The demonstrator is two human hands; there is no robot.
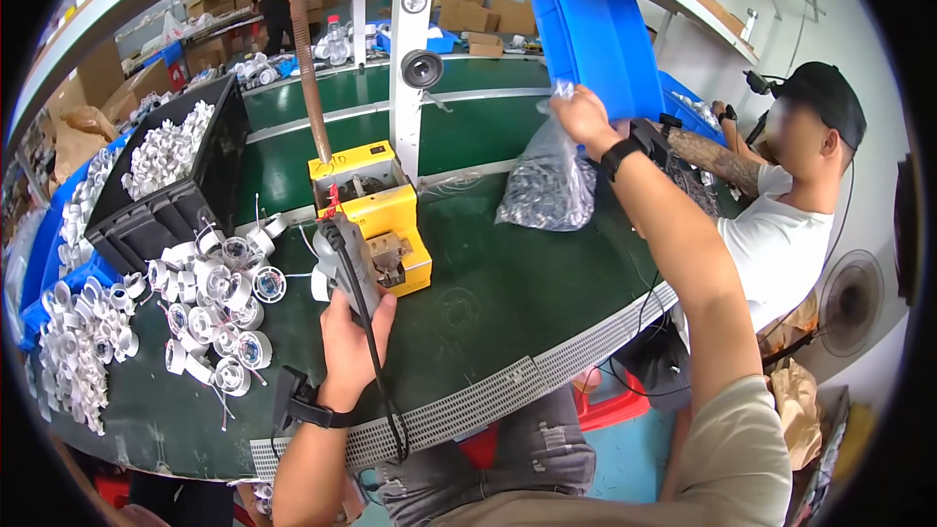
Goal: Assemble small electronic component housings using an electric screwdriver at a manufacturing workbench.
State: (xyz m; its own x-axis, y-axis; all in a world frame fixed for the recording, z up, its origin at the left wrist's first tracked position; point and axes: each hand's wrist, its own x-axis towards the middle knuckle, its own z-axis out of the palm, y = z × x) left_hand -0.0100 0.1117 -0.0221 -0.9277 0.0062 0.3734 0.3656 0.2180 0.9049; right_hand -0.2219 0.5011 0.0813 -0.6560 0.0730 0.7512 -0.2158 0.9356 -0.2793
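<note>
My right hand [583, 119] is closed on the gathered neck of a clear plastic bag [551, 181] full of small grey pieces, too small to name. The bag's bottom touches the green table. Right behind that hand stands a steeply tilted blue bin [600, 34]. My left hand [353, 344] is wrapped round the lower end of a grey corded hand tool [353, 259], whose black cable runs down past my wrist. The tool lies against a yellow bench machine [400, 220]. A white part shows beside my left fingers, partly hidden.
Left of the machine lie several white round housings with wires [220, 298] and a heap of white parts [83, 351]. Behind them stands a black crate [181, 171]. A white post [405, 68] rises from the table. At right sits a co-worker [781, 215] in a white shirt.
</note>
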